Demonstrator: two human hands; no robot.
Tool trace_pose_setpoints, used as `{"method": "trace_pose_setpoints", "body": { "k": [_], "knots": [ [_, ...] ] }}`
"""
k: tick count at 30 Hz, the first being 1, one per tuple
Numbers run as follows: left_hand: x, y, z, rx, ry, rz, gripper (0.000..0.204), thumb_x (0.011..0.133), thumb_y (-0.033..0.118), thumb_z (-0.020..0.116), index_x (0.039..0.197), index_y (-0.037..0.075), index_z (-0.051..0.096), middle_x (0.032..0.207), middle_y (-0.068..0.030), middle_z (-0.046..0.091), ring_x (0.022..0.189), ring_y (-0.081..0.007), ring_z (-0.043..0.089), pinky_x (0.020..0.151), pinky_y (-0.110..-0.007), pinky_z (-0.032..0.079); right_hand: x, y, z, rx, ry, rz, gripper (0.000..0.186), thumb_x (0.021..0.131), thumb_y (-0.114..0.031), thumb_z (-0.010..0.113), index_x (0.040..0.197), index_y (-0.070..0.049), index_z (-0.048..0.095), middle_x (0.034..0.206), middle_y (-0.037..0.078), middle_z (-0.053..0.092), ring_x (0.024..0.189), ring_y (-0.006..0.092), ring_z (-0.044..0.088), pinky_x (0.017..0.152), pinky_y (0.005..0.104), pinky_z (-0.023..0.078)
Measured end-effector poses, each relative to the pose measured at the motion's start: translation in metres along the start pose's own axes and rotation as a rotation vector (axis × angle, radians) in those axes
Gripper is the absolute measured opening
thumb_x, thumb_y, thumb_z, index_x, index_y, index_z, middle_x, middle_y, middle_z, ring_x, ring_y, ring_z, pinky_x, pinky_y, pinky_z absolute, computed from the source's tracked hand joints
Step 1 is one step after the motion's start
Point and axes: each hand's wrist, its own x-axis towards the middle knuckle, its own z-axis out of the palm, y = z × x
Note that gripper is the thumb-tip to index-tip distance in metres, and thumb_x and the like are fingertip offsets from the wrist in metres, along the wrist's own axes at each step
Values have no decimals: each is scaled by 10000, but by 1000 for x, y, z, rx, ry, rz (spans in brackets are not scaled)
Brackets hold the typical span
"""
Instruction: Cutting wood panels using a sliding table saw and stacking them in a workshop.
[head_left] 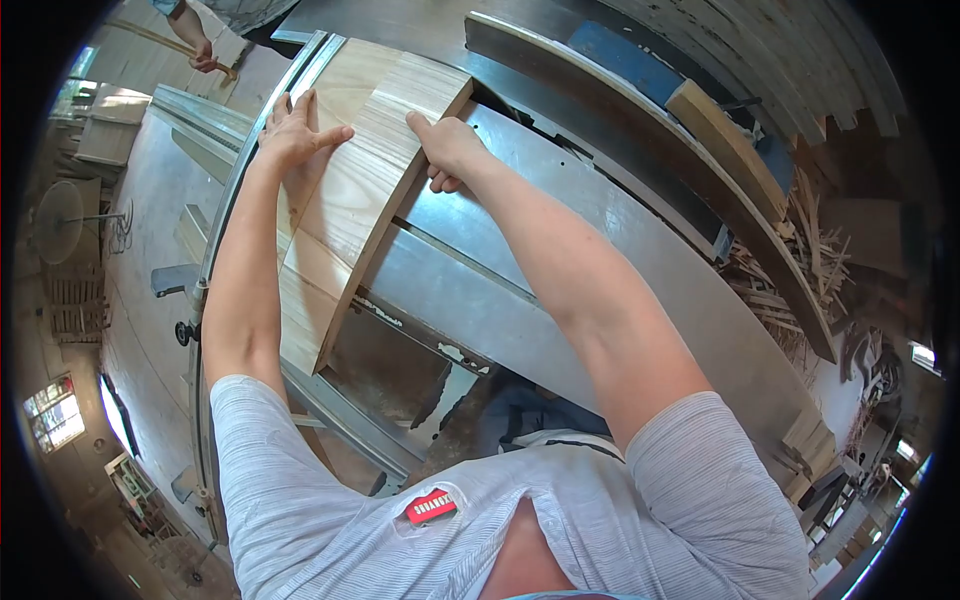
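A wide pale wooden panel [345, 210] with visible grain lies across a metal machine table [470, 260], along a long metal rail [225, 215] on its left. My left hand [292, 137] rests on the panel's far left part with its fingers spread toward the rail and the thumb stretched out over the wood. At the far right edge of the panel is my right hand [452, 150]. Its thumb lies on the top face and the other fingers curl at the side edge, closed on the panel. The panel's underside is hidden.
A long upright board or fence [650, 130] runs across the right of the table. Beyond it lie a wooden beam [725, 150] and a heap of thin offcuts [810, 250]. At the upper left, another person's hand [204, 57] is near a wooden stick. A fan [62, 215] stands far left.
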Motion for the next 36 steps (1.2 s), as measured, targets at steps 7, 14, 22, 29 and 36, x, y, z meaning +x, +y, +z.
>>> {"method": "trace_pose_setpoints", "body": {
  "k": [7,14,22,29,36],
  "knots": [
    [-12,2,7,14,32,-11,1329,510,879,783,1602,252,360,1673,-203,228,1543,-409,225,1209,-606,238,-11,8,1,-31,25,6,782,999,-646,443,904,102,654,789,191,702,580,244,715,432,317,547],
    [-42,33,5,-10,29,3,1303,529,846,806,1597,236,376,1668,-221,239,1545,-414,223,1208,-602,231,-36,30,-16,-65,51,34,726,998,-625,433,939,51,691,738,118,698,553,191,686,478,295,531],
    [-96,93,0,1,24,23,1214,628,799,790,1601,210,368,1663,-250,222,1541,-430,209,1214,-566,206,-74,71,-58,-74,59,34,762,994,-638,417,911,65,700,723,124,696,559,193,685,518,311,548],
    [-153,163,0,-10,-1,55,1198,660,776,787,1609,198,339,1661,-252,206,1528,-437,220,1210,-560,212,-127,174,-99,58,169,-206,641,995,-565,467,813,16,667,714,129,701,620,235,715,646,363,563],
    [-202,253,8,4,10,73,1199,664,775,782,1609,187,335,1653,-261,208,1529,-430,213,1212,-563,200,-231,284,-187,88,11,-259,386,1016,-341,570,919,18,673,808,113,713,692,179,711,627,325,545]
  ]
}}
